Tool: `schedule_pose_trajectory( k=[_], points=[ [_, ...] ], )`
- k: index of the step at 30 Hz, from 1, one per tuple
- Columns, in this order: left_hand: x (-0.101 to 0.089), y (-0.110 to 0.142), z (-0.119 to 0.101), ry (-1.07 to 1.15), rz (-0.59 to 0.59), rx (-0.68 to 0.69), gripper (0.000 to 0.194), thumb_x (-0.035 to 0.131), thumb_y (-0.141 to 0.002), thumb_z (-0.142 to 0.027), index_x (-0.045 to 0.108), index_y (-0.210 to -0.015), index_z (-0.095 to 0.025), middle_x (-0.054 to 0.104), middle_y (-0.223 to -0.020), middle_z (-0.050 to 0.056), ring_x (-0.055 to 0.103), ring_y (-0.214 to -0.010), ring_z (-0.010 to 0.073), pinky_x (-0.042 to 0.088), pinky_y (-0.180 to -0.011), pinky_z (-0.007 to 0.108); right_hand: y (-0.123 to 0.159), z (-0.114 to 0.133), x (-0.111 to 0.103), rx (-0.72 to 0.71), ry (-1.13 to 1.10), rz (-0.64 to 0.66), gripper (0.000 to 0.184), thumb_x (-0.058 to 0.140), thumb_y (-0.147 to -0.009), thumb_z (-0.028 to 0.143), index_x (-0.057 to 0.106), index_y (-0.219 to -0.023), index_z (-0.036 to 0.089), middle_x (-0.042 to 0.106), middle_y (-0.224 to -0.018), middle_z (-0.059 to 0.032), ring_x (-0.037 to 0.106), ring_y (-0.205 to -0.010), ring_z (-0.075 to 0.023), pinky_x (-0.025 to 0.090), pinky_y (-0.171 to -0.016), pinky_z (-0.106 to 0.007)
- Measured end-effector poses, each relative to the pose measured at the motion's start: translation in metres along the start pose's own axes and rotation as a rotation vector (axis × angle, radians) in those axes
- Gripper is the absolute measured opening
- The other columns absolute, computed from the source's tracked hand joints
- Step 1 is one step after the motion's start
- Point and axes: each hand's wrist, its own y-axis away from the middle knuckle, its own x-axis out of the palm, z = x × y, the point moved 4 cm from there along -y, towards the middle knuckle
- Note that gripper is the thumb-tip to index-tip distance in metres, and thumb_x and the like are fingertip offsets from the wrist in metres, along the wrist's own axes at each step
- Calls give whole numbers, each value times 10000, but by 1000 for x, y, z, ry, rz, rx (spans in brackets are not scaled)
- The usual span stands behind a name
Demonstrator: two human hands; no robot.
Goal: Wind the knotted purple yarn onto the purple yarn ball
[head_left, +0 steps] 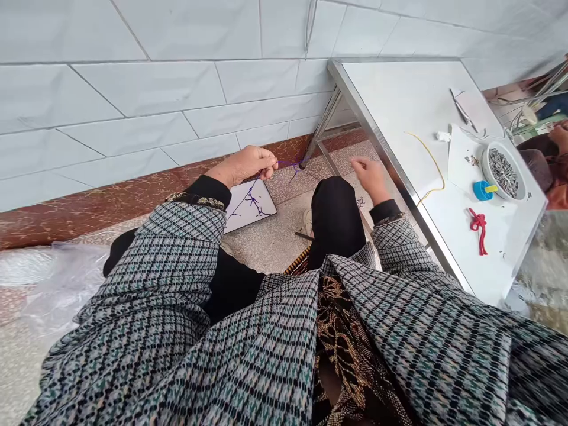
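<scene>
My left hand (252, 164) is closed in a pinch around a thin purple cord (290, 164). Short side strands branch off the cord to the right of my fingertips. More purple, branching cord (254, 201) shows below this hand, over a white board (261, 216) with a dark edge. Out to the right, above the floor beside the table, my right hand (370, 176) has its thumb and fingertips pressed together. Whatever they may hold is too small to make out. My black-clad knee (337, 213) is between the two hands.
At right stands a white metal-edged table (390, 100), bearing a bowl of small grey pieces (504, 173), a blue round item (483, 190), red knotted cord (478, 228) and a yellow cord (432, 157). Clear plastic bags (66, 284) lie on the floor at left. A tiled wall (146, 89) rises ahead.
</scene>
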Motion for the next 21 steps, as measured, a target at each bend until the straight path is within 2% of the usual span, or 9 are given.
schedule_pose_trajectory(
  k=[2, 4, 6, 8, 11, 14, 17, 19, 21],
  points=[
    [3, -1, 1, -5, 19, 44, 187, 655, -916, -179, 661, -731, -149, 594, -581, 32, 521, -547, 125, 402, -619, 263, -18, 26, 33, -40, -175, 87, 394, 492, -1110, 399, 655, -1365, 147, 732, -1031, -92, 687, -843, -163, 571, -762, -276],
    [4, -2, 2, -21, 18, 108, 207, 671, -904, -221, 658, -710, -151, 606, -610, 39, 530, -584, 134, 417, -645, 272, -34, 59, 75, -117, -384, 366, 402, 617, -1056, 462, 631, -1331, 169, 717, -970, -47, 647, -727, -124, 533, -669, -230],
    [0, -2, 3, -52, -32, 162, 222, 676, -898, -274, 667, -718, -145, 628, -670, 47, 541, -635, 142, 436, -683, 279, -42, 83, 107, -145, -457, 627, 330, 746, -985, 456, 659, -1075, 150, 672, -810, -14, 560, -614, -90, 467, -575, -191],
    [-10, -1, 8, -75, -141, 205, 209, 670, -895, -324, 708, -818, -133, 682, -793, 67, 598, -752, 166, 479, -776, 290, -48, 93, 116, -134, -508, 677, 332, 787, -964, 404, 613, -845, 146, 535, -623, 34, 421, -525, -60, 363, -498, -167],
    [-25, 4, 27, -127, -257, 194, 348, 651, -904, -407, 733, -1123, -150, 748, -1083, 107, 658, -1065, 230, 501, -983, 325, -53, 85, 97, -73, -705, 580, 347, 731, -1013, 374, 606, -782, 147, 325, -520, 86, 245, -474, -49, 248, -456, -166],
    [-27, 12, 66, -255, -180, -30, 432, 639, -900, -498, 717, -1197, -193, 744, -1255, 139, 641, -1231, 282, 484, -1047, 343, -55, 68, 67, 29, -876, 523, 354, 717, -1029, 401, 613, -807, 146, 246, -513, 108, 169, -457, -43, 218, -449, -162],
    [-12, 27, 103, -246, 3, -252, 484, 636, -880, -574, 712, -1146, -177, 766, -1181, 179, 697, -1140, 303, 507, -988, 358, -56, 55, 45, 103, -941, 433, 354, 740, -1023, 409, 607, -823, 148, 214, -525, 117, 151, -452, -38, 209, -446, -155],
    [5, 37, 111, -135, 141, -273, 528, 648, -858, -614, 705, -1139, -170, 783, -1021, 164, 733, -984, 286, 530, -905, 355, -57, 50, 37, 134, -963, 392, 348, 733, -1032, 399, 604, -826, 150, 203, -531, 118, 147, -452, -38, 211, -443, -154],
    [17, 45, 104, -44, 258, -213, 492, 681, -838, -613, 720, -1061, -176, 742, -816, 103, 704, -791, 242, 538, -817, 339, -58, 44, 32, 159, -989, 362, 340, 692, -1063, 375, 597, -824, 153, 196, -535, 115, 139, -456, -42, 221, -444, -157]
  ],
)
